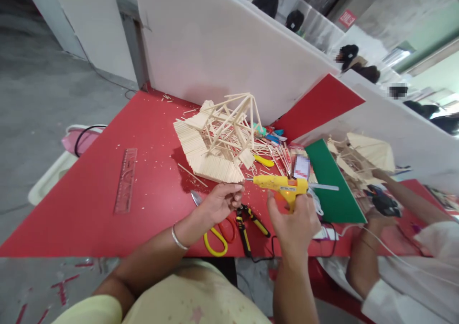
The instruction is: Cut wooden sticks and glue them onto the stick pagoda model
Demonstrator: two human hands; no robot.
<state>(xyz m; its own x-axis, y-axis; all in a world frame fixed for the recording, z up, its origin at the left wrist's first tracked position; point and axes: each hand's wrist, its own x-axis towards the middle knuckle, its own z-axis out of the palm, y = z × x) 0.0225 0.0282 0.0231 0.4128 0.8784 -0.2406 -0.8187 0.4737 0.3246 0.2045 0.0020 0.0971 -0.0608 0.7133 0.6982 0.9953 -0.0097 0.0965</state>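
My right hand [296,221] is wrapped round a yellow hot glue gun [274,182] that points left, with a pale glue stick [324,187] out of its back. The nozzle reaches the front right corner of a model built of thin wooden sticks [217,166]. This model has a slatted base and an open frame of sticks on top. Just below that corner is my left hand [224,202], thumb and fingers curled together. What they pinch, if anything, is too small to make out.
Scissors [216,242] with yellow and red handles and black-yellow pliers [244,233] lie by the front edge. A clear ruler [125,180] is at left. Loose sticks [279,156] lie behind the model. Right of a green board [332,180], a co-worker's hands [376,218] handle another stick model.
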